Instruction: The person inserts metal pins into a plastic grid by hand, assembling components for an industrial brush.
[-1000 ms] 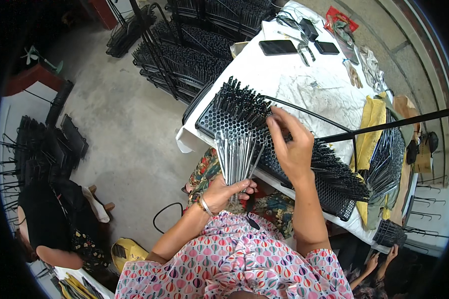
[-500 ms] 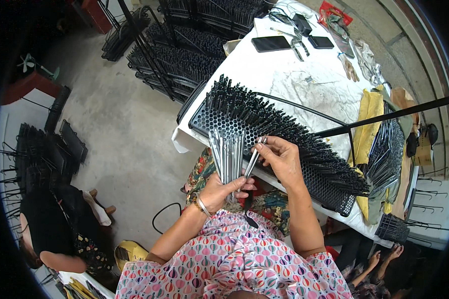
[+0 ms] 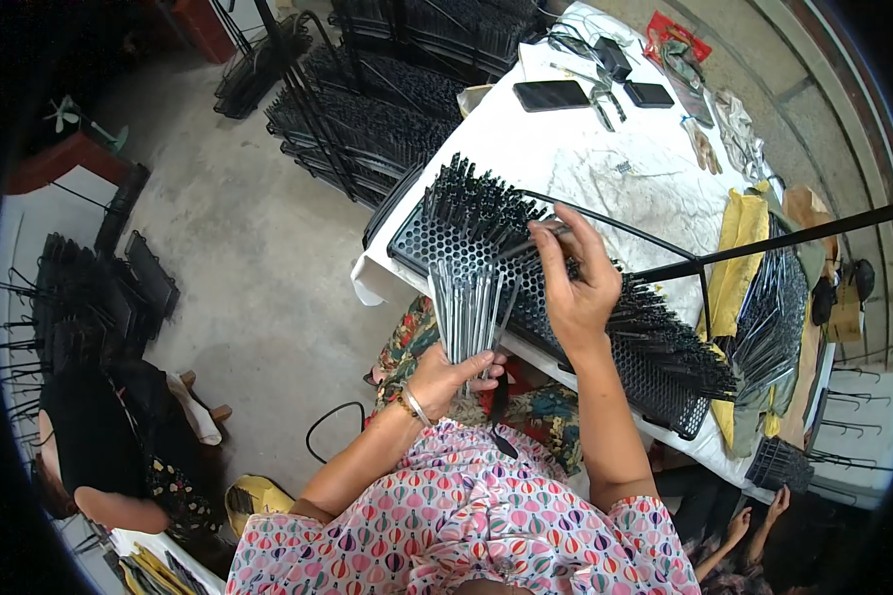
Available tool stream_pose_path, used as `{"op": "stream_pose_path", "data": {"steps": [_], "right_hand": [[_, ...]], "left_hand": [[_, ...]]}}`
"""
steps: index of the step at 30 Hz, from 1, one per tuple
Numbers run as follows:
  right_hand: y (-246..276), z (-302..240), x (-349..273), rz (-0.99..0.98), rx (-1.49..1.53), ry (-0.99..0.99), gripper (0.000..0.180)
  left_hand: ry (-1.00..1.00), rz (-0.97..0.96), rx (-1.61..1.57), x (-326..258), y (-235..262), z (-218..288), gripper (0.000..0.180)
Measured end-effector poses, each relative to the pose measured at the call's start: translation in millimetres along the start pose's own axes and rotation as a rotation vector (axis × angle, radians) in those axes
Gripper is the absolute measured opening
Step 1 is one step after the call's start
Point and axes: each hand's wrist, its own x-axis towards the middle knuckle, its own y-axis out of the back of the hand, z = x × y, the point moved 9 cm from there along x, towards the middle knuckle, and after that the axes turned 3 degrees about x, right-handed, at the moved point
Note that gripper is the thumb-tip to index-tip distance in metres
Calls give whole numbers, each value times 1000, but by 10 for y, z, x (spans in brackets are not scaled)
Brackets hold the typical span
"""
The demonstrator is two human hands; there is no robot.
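My left hand (image 3: 451,377) is wrapped round a bundle of slim silver metal rods (image 3: 466,312), which fan out upward from my fist. My right hand (image 3: 580,283) is raised over a black perforated rack (image 3: 422,241). Between its thumb and fingers lies a thin rod (image 3: 536,238), tilted and dark against the rack. Many black rods (image 3: 476,198) stand upright in the rack's holes in dense rows, while the near strip of holes shows bare. My right hand hides part of the middle rows.
On the white-covered table (image 3: 605,178) lie two phones (image 3: 551,95), pliers (image 3: 605,104) and a glove (image 3: 702,149). A black metal bar (image 3: 784,238) crosses at right, before a yellow sack (image 3: 734,258). Loaded racks (image 3: 357,129) stand behind. Co-workers (image 3: 119,446) sit left and lower right.
My right hand has moved from beside the silver bundle up and away over the rack, carrying a rod. My left hand keeps its hold on the bundle. The view has shifted slightly.
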Motion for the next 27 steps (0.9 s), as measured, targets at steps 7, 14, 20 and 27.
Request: {"op": "stream_pose_path", "data": {"steps": [7, 14, 20, 27], "right_hand": [[-296, 39, 58, -61, -142, 154, 30], [-363, -69, 112, -96, -296, 247, 31], [-460, -43, 115, -179, -313, 251, 25], [-437, -237, 77, -199, -508, 422, 24]], "left_hand": [[-6, 2, -44, -7, 28, 13, 24], [-11, -18, -58, -5, 26, 14, 23], [-31, -38, -60, 15, 16, 22, 21], [-22, -48, -114, 36, 14, 12, 20]]}}
